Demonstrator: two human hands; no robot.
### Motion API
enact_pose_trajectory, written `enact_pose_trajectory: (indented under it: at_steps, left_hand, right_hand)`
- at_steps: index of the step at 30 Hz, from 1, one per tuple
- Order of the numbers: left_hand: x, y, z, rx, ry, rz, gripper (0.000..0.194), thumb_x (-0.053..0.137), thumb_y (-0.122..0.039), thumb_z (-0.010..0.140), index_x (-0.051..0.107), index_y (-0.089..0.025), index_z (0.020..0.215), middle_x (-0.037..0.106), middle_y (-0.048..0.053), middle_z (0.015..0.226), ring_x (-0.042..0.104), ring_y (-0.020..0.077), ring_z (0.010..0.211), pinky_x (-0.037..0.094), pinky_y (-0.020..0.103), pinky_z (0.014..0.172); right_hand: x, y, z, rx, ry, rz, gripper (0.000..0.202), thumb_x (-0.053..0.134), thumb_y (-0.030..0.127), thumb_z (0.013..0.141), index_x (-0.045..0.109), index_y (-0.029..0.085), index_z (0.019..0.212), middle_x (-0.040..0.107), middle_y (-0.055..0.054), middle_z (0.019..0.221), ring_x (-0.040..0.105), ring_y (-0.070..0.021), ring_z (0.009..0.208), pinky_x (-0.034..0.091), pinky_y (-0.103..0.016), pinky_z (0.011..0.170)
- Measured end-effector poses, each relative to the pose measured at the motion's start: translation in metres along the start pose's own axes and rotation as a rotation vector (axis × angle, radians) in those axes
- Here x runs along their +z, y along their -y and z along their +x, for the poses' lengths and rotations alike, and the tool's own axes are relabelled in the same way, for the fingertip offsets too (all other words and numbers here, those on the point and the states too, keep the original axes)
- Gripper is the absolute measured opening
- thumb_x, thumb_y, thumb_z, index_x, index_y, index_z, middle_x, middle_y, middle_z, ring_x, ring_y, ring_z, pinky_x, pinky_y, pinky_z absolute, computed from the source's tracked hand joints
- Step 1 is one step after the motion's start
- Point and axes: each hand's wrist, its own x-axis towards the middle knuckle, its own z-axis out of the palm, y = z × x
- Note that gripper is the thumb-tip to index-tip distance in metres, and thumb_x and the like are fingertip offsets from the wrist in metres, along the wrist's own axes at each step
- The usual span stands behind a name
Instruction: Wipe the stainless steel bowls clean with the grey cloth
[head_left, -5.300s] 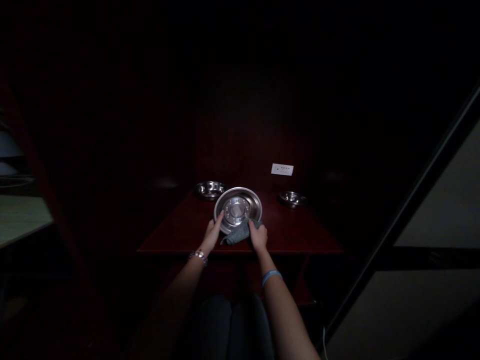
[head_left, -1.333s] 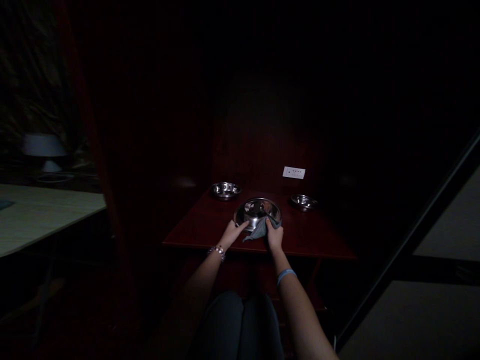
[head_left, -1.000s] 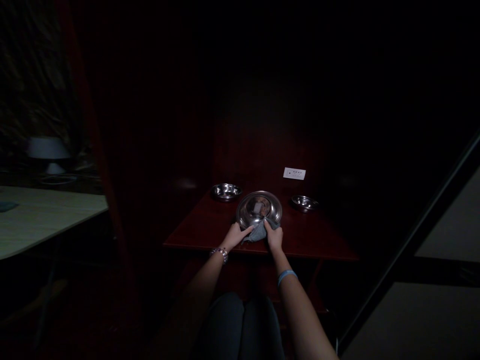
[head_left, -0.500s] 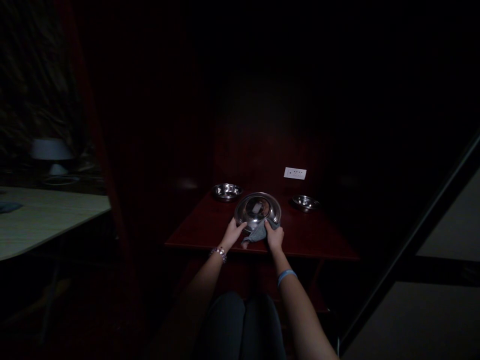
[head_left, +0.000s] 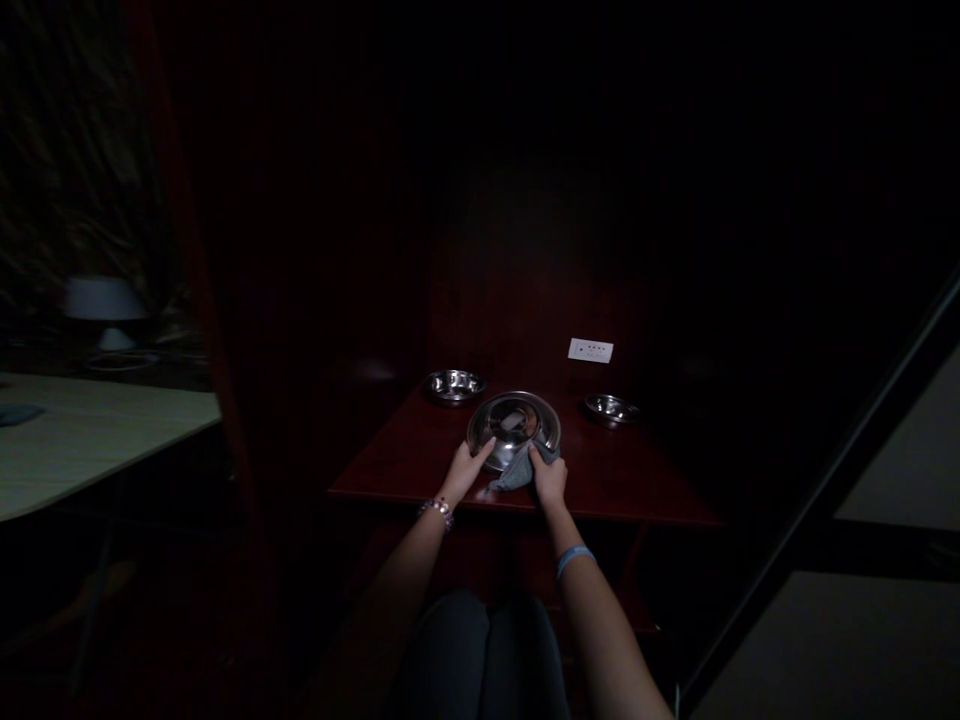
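A shiny steel bowl (head_left: 504, 412) is held tilted over the front part of the dark red table (head_left: 405, 465). My left hand (head_left: 466, 470) grips its lower left rim, the thumb lying on the steel and the fingers behind. At the lower right rim, my right hand (head_left: 550, 476) pinches a grey cloth (head_left: 517, 470) against the bowl. One corner of the cloth hangs toward the table's front edge. The fingers of both hands are partly hidden behind the bowl and the cloth.
Two more steel bowls stand farther back, one on the left (head_left: 454, 387) and one on the right (head_left: 611, 410). A white socket panel (head_left: 591, 350) is on the back wall. At far left are a pale table (head_left: 97, 430) and a small lamp (head_left: 105, 300).
The bowl tilts slightly differently, and my left thumb reaches a little farther onto it. My right hand keeps its hold with the cloth at nearly the same place.
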Motion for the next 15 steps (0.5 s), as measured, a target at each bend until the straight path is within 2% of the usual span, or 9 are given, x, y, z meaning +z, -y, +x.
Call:
enact_pose_trajectory:
  at_steps: [4,8,11,15]
  left_hand:
    - [0.003,-0.002,-0.003,-0.038,0.143,0.058,0.054,0.066,-0.049,0.076,0.066,-0.011,0.114,0.07,0.013,0.118,0.065,0.0244,0.11,0.047,0.037,0.099]
    - [0.004,-0.006,-0.011,-0.042,0.245,0.294,0.05,0.068,-0.051,0.072,0.071,-0.017,0.108,0.073,0.01,0.111,0.065,0.0269,0.11,0.046,0.037,0.1]
    - [0.003,-0.008,-0.015,0.012,0.259,0.388,0.048,0.069,-0.049,0.072,0.07,-0.023,0.113,0.071,0.009,0.117,0.061,0.0271,0.117,0.042,0.035,0.103]
    - [0.004,-0.007,-0.015,-0.008,0.215,0.356,0.045,0.067,-0.048,0.075,0.071,-0.021,0.112,0.07,0.01,0.118,0.061,0.0268,0.118,0.041,0.034,0.104]
  right_hand:
    - [-0.001,-0.002,0.002,0.012,-0.003,0.085,0.047,0.063,0.05,0.073,0.076,0.011,0.096,0.076,-0.012,0.093,0.072,-0.0277,0.091,0.054,-0.031,0.077]
    - [0.0,-0.004,0.003,0.005,-0.013,0.116,0.049,0.062,0.051,0.074,0.076,0.01,0.097,0.076,-0.013,0.094,0.072,-0.0278,0.09,0.055,-0.031,0.076]
    - [0.002,-0.005,0.002,-0.016,0.003,0.09,0.048,0.061,0.052,0.075,0.076,0.012,0.095,0.076,-0.013,0.093,0.072,-0.0281,0.089,0.055,-0.031,0.075]
    - [0.003,-0.005,0.0,-0.029,0.024,0.04,0.046,0.06,0.052,0.076,0.077,0.012,0.09,0.076,-0.014,0.09,0.072,-0.0293,0.087,0.054,-0.032,0.073]
